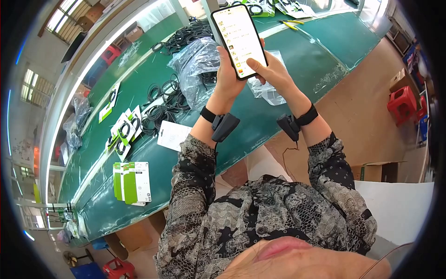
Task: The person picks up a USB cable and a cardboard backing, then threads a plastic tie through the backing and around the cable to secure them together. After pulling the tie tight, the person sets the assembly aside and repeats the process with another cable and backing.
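Note:
Both my hands hold a smartphone [239, 35] with a lit white screen up over the green table. My left hand [226, 74] is closed around its lower left side. My right hand [275, 74] grips the lower right edge, its thumb lying over the bottom of the screen and its other fingers partly hidden behind. Below my left hand, a clear plastic bag [188, 65] with black cables inside rests on the table. Beside my right wrist lies another clear bag [271, 94]. A white card [173, 135] sits next to my left forearm.
Coiled black cables [160, 111] and carded cables [124, 130] cover the left part of the green table [223, 135]. A stack of green-and-white cards [132, 182] lies near its front edge. Yellow-handled pliers [291, 24] are at the back. A red stool [402, 104] stands on the right.

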`<action>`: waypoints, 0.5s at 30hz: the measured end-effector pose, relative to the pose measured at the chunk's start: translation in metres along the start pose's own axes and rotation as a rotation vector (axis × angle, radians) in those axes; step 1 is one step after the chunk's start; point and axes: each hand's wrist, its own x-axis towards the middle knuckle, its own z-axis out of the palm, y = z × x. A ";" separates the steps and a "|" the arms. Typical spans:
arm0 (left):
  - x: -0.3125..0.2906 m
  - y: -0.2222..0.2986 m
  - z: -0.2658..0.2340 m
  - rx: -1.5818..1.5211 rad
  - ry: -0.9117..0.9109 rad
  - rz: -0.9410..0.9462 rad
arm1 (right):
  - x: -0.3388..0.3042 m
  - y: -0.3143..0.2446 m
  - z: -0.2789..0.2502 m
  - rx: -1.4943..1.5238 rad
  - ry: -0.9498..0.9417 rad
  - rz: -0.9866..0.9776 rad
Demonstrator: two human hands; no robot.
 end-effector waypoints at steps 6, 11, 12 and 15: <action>-0.006 0.002 0.008 -0.015 0.019 -0.026 | -0.016 -0.009 -0.001 0.173 -0.026 0.013; -0.006 0.006 0.021 -0.041 0.156 -0.021 | -0.017 0.000 -0.004 0.352 0.001 0.003; -0.006 0.006 0.018 -0.038 0.159 -0.021 | -0.017 0.003 -0.004 0.377 0.001 -0.004; 0.001 0.007 0.007 -0.070 0.024 0.010 | -0.018 0.008 -0.005 0.376 0.000 -0.085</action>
